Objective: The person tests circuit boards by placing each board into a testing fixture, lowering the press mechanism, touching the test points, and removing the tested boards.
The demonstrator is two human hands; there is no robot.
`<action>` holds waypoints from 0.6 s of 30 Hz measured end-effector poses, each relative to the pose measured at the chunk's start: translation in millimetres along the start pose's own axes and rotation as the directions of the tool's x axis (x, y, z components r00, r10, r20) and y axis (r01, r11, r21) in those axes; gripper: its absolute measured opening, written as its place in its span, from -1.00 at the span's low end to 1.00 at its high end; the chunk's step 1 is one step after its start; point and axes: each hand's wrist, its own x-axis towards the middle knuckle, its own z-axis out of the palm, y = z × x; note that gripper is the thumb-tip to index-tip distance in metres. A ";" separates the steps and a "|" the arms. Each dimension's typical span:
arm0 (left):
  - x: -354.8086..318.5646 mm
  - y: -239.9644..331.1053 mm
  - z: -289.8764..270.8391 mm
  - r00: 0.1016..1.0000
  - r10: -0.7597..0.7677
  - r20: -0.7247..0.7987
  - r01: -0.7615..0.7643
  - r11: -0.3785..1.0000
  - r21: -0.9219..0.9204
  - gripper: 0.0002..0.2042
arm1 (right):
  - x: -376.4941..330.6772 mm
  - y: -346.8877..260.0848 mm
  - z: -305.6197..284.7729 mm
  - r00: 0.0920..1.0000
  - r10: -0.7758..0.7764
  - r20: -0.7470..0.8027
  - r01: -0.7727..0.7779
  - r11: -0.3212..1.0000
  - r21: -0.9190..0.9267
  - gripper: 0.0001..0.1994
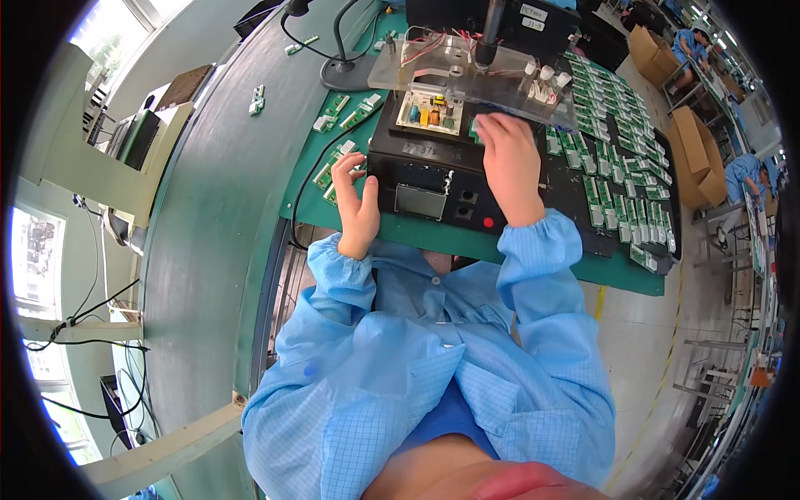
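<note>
Fingers together on your right hand (510,171); thumb spread from fingers on your left hand (357,208).
Right bends over the black box (417,162), pinch can't be told; left stands at its left edge near green circuit boards (332,114). On top: pale board (429,113), crowded with orange, yellow, blue components.

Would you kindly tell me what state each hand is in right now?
Left hand: open, beside the green circuit boards.
Right hand: over the black test fixture; whether it holds anything cannot be told.
</note>
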 end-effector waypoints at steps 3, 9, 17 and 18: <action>-0.1 1.3 -1.6 1.000 -0.015 0.010 0.015 1.000 0.006 -0.66 | 8.2 4.6 8.3 1.000 0.003 0.011 -0.002 0.998 -0.061 -0.80; 23.0 25.5 2.1 0.999 0.006 -0.051 -0.007 1.000 -0.018 -0.66 | 8.6 4.5 16.3 0.999 0.038 0.013 -0.037 0.997 -0.074 -0.81; 217.7 134.5 15.7 0.872 0.403 0.278 -0.432 0.900 0.051 -0.64 | -43.5 -39.3 -4.6 0.990 -0.096 -0.104 0.118 0.963 0.242 -0.67; 249.7 147.5 34.3 0.869 0.408 0.279 -0.438 0.897 0.054 -0.64 | -61.3 -49.4 -8.1 0.991 -0.117 -0.064 0.134 0.896 0.423 -0.66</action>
